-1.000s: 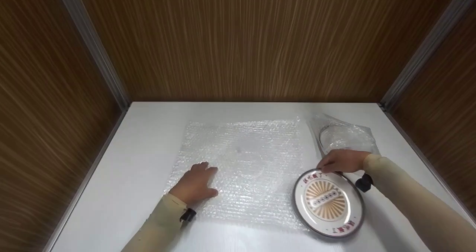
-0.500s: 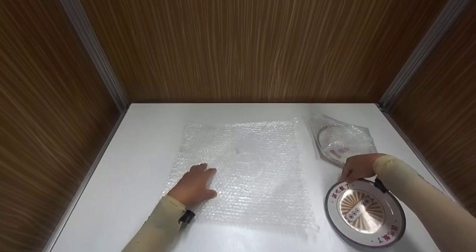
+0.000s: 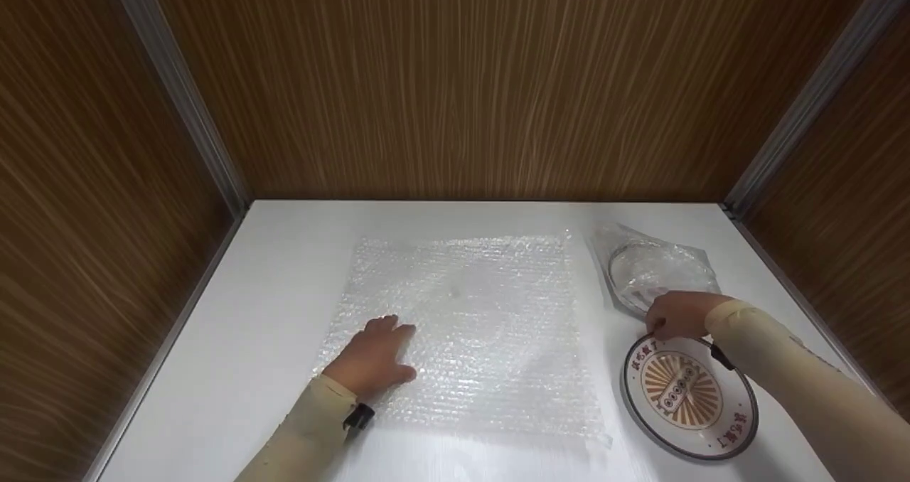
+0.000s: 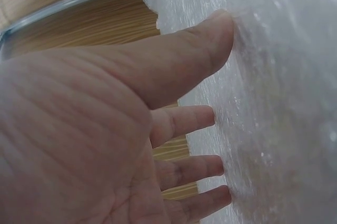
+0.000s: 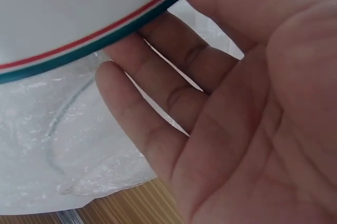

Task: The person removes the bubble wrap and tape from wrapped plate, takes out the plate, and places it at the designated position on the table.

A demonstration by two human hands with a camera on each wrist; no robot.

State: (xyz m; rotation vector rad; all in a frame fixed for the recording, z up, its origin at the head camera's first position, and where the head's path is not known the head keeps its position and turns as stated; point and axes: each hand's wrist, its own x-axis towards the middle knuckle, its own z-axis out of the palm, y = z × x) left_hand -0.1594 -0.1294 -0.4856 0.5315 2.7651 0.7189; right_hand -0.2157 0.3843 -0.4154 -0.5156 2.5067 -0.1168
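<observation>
A round white plate (image 3: 725,411) with red characters, a sunburst centre and a dark rim is at the right front. My right hand (image 3: 679,313) pinches its far edge; the right wrist view shows the plate's green and red banded rim (image 5: 95,40) between thumb and fingers. A flat sheet of bubble wrap (image 3: 490,311) covers the middle of the table. My left hand (image 3: 373,354) rests on the sheet's left part with fingers spread. In the left wrist view, the thumb and fingertips touch the bubble wrap (image 4: 279,103).
Behind my right hand lies another plate wrapped in clear plastic (image 3: 657,269). Wood-patterned panels (image 3: 455,84) enclose the white table (image 3: 234,340) at the back and both sides, with metal strips at the corners.
My right hand has carried the plate rightward, off the bubble wrap's right edge, then slightly back and lower to the table. The left hand has stayed in place.
</observation>
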